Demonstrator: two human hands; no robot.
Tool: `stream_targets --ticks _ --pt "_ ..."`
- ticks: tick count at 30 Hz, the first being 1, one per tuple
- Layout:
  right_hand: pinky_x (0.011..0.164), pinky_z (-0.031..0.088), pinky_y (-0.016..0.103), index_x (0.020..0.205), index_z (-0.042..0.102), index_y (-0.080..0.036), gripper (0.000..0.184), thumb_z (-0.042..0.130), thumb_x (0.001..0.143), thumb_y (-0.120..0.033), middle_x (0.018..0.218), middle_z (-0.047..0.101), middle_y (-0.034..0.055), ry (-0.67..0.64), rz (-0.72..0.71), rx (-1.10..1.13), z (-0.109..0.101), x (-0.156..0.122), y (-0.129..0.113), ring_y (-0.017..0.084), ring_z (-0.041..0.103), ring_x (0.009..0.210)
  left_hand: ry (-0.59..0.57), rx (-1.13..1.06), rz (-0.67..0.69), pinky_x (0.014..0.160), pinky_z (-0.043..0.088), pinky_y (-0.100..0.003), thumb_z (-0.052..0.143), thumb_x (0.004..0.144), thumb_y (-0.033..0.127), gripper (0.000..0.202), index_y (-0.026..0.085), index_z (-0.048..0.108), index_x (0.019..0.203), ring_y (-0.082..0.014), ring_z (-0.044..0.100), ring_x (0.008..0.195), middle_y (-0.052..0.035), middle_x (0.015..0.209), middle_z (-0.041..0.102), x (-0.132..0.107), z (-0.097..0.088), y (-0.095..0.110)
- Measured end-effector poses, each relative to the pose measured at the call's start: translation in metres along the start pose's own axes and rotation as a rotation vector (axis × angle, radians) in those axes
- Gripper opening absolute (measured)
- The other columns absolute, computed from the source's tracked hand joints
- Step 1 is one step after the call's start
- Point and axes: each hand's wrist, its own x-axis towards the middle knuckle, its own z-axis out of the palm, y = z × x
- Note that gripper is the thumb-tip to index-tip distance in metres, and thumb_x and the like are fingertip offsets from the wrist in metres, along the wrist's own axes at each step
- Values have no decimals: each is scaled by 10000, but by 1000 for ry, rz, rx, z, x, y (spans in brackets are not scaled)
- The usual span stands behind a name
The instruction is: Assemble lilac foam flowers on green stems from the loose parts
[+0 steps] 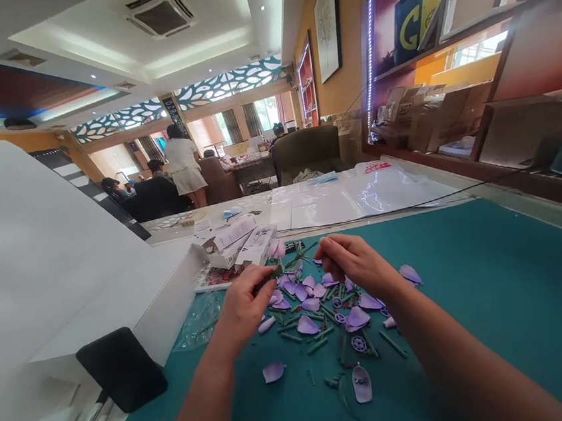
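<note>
Where left hand (244,311) and right hand (353,264) pinch, a green stem (287,267).

Room rightward on green mat (471,297), petals (307,325) ahead, white box (135,306) left

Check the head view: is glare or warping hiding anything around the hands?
Head view: wide-angle warping bends the room's edges; glare streaks the clear plastic sheet beyond the teal mat; the left hand and right hand look sharp.

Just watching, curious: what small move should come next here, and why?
Probably pick up a loose lilac petal with the right hand and fit it to the green plastic stem: the left hand holds that stem, and its flower head looks unfinished.
</note>
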Motion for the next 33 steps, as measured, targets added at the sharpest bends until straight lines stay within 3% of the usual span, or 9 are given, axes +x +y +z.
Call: stream_targets --ticks 4,8,11,14,19,26,30,33 --pt "433 384 203 694 538 -174 289 542 852 -416 556 546 -29 -67 74 -9 14 1 6 74 488 447 19 229 193 811 504 -329 481 903 266 254 213 666 1069 -215 627 930 -88 995 671 -18 4 -15" --pt "459 434 198 705 543 -169 128 562 827 -202 564 557 -36 -140 226 23 32 2 19 73 519 464 32 392 229 795 513 -317 455 928 250 281 217 663 1115 -209 641 903 -90 988 683 -45 4 -38" --pt "528 491 202 767 582 -155 73 541 824 -133 632 594 -22 -189 312 -18 45 0 33 77 569 527 60 481 223 793 520 -321 462 929 260 288 223 673 1121 -218 648 906 -96 995 695 -64 4 -52" --pt "525 488 211 783 613 -146 113 517 842 -146 647 620 -5 -254 344 -139 52 -5 47 91 580 534 74 531 207 783 524 -313 487 923 265 274 239 693 1102 -220 654 884 -96 971 709 -79 5 -61" --pt "487 420 213 659 632 -150 153 575 800 -169 556 605 -9 -283 342 -273 57 -12 63 106 547 496 37 502 169 800 524 -329 511 913 256 267 247 702 1098 -228 658 884 -104 980 716 -92 11 -68" --pt "512 424 207 668 610 -161 192 547 829 -244 593 627 0 -283 329 -280 60 -15 69 109 558 520 -9 415 119 856 517 -345 456 932 246 299 220 673 1135 -219 643 945 -105 1013 703 -97 13 -72" --pt "538 443 229 749 608 -158 331 423 919 -373 679 647 32 -355 300 -309 56 -16 66 134 585 581 93 457 133 860 521 -344 452 936 239 286 203 665 1124 -207 647 933 -99 1008 696 -92 2 -71" --pt "647 455 280 805 649 -156 289 446 919 -328 786 662 65 -409 114 -626 69 -20 64 179 604 718 200 455 134 863 521 -343 470 934 243 266 196 657 1117 -200 648 932 -92 1008 689 -85 -9 -65"
